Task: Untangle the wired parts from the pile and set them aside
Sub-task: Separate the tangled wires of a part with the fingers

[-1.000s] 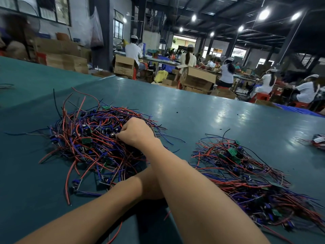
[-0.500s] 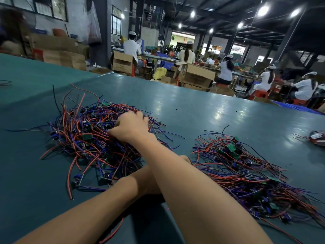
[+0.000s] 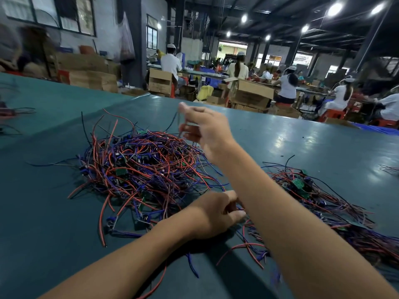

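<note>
A tangled pile of red, blue and black wired parts (image 3: 140, 167) with small green boards lies left of centre on the green table (image 3: 54, 234). A second, flatter heap of wired parts (image 3: 323, 203) lies to the right. My right hand (image 3: 205, 130) is raised above the pile's far right side and blurred, its thumb and fingers pinched on a thin dark wire that trails down to the pile. My left hand (image 3: 216, 212) rests at the pile's near edge, under my right forearm, with its fingers curled on some wires there.
A few loose wired parts lie at the far left (image 3: 10, 113) and far right (image 3: 388, 169) of the table. Beyond the far table edge stand cardboard boxes (image 3: 252, 96) and several seated workers (image 3: 287, 87).
My right hand has lifted from the top of the pile into the air, pulling a thin wire up. My left hand, earlier hidden under the forearm, now shows at the pile's near edge.
</note>
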